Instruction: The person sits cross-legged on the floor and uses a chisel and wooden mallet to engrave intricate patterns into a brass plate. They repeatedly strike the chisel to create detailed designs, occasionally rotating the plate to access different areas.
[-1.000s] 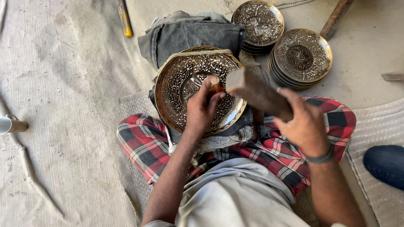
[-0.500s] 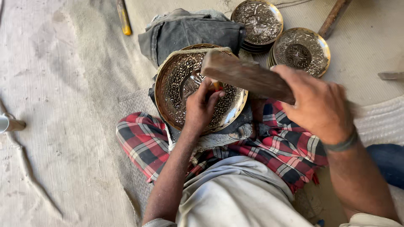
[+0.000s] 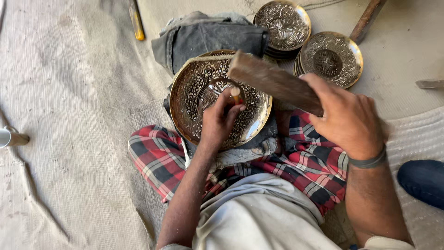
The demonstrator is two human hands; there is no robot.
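Note:
A round engraved brass plate [image 3: 194,92] rests on a grey cloth pad over my crossed legs in red checked fabric. My left hand [image 3: 217,121] pinches a small chisel [image 3: 236,94] upright on the plate's centre. My right hand [image 3: 347,115] grips a flat wooden mallet block [image 3: 273,81], held raised just right of and above the chisel's top.
Two stacks of finished engraved plates [image 3: 283,24] [image 3: 330,58] sit on the floor ahead to the right. A folded grey cloth [image 3: 208,37] lies beyond the plate. A yellow-handled tool [image 3: 136,21], a wooden handle [image 3: 365,21] and a white cup [image 3: 9,137] lie around.
My right hand has swung the wooden block up and then down toward the chisel. The left hand stays on the plate with the chisel.

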